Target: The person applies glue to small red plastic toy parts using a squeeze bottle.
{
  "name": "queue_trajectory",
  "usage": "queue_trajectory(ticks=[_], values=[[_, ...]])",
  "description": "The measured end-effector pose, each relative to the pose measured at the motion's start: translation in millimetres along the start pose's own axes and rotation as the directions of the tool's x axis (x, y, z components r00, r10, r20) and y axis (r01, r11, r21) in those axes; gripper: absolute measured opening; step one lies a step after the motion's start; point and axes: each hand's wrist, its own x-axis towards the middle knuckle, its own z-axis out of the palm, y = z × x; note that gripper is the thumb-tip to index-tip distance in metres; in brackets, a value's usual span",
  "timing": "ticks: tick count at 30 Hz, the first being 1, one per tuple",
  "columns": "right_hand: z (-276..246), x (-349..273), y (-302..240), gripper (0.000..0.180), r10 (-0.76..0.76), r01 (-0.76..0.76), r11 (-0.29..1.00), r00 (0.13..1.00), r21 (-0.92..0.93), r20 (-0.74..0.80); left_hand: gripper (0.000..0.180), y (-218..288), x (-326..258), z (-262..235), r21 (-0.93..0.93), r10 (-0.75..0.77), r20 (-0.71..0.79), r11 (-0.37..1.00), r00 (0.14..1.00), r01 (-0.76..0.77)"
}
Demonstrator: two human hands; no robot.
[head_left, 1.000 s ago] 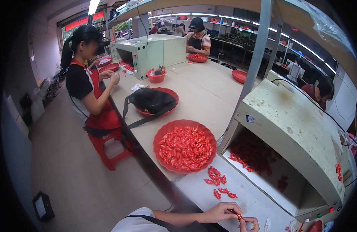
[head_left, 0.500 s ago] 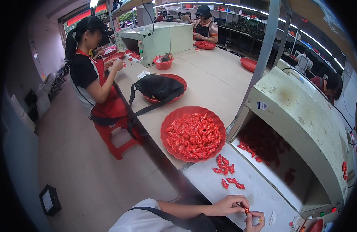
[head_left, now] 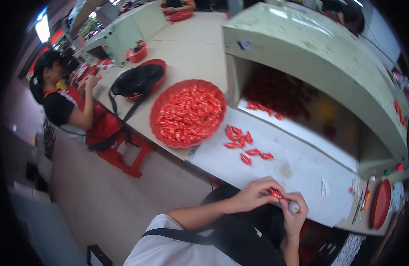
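My left hand is closed, pinching a small red shiny figurine with gold glints. My right hand meets it from the other side, its fingers curled round a small whitish, round-ended object with a yellow spot. What kind of object that is cannot be made out. Both hands are over the near edge of a white work surface. Beyond them lie several loose red figurines like the held one. Farther left, a scalloped red tray is heaped with more of these.
At right stands a pale green arched metal box, with red pieces inside its opening. A red dish and thin tools sit at the far right. A black bag lies on another tray; a co-worker sits at left on a red stool.
The view has swung right and down, so the green box and my hands appear higher in the picture. Both hands stay together, and the red figurine between them shows more plainly.
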Motion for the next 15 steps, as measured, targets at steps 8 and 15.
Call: queue_trajectory(ticks=[8, 15], values=[[-23, -10, 19, 0.015, 0.108, -0.107, 0.994, 0.990, 0.018, -0.091, 0.030, -7, 6, -70, 0.835, 0.283, -0.289, 0.541, 0.914, 0.096], [-32, -6, 25, 0.016, 0.092, -0.091, 0.996, 0.994, 0.016, -0.058, 0.035, -4, 13, -80, 0.832, 0.240, -0.362, 0.518, 0.901, 0.197]])
